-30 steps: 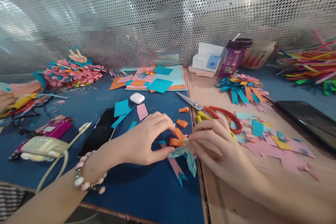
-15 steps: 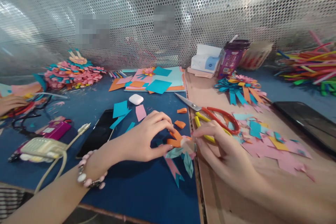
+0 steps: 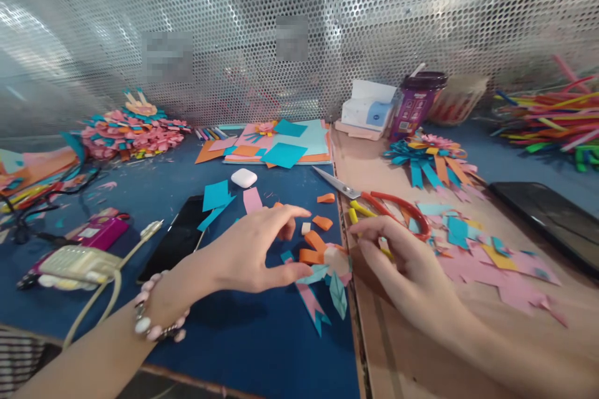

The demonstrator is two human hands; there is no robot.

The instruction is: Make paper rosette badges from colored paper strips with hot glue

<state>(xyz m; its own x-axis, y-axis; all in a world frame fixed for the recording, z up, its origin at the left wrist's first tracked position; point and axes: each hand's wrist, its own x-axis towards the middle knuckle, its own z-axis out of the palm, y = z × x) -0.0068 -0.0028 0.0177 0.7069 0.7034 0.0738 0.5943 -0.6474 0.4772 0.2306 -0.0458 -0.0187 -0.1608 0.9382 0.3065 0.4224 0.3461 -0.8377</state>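
A paper flower (image 3: pixel 335 259) with orange looped petals, pale-blue leaves and a pink-and-blue ribbon tail lies on the blue tabletop, near its seam with the brown board. My left hand (image 3: pixel 253 246) hovers just left of it, open, index finger stretched out and thumb near the pale-blue leaf. Right of the flower, my right hand (image 3: pixel 407 268) has thumb and fingers pinched together; whatever is between them is hidden. A small cream square (image 3: pixel 306 228) sits above the orange petals. Two loose orange paper loops (image 3: pixel 322 222) lie beyond it. Red-handled scissors (image 3: pixel 344 187) and a yellow-handled tool (image 3: pixel 354 214) lie behind my right hand.
Coloured paper sheets (image 3: pixel 313 143) are stacked at the back. A black phone (image 3: pixel 175 240) and a cable (image 3: pixel 122 255) lie left; another phone (image 3: pixel 547 212) and paper scraps (image 3: pixel 496 268) lie right. A cup (image 3: pixel 416 106) stands by a tissue pack (image 3: pixel 367 109).
My left hand has let go of the flower's orange petals and spread its fingers. The cream square has come into view. Another person's hand at the left edge has gone out of view.
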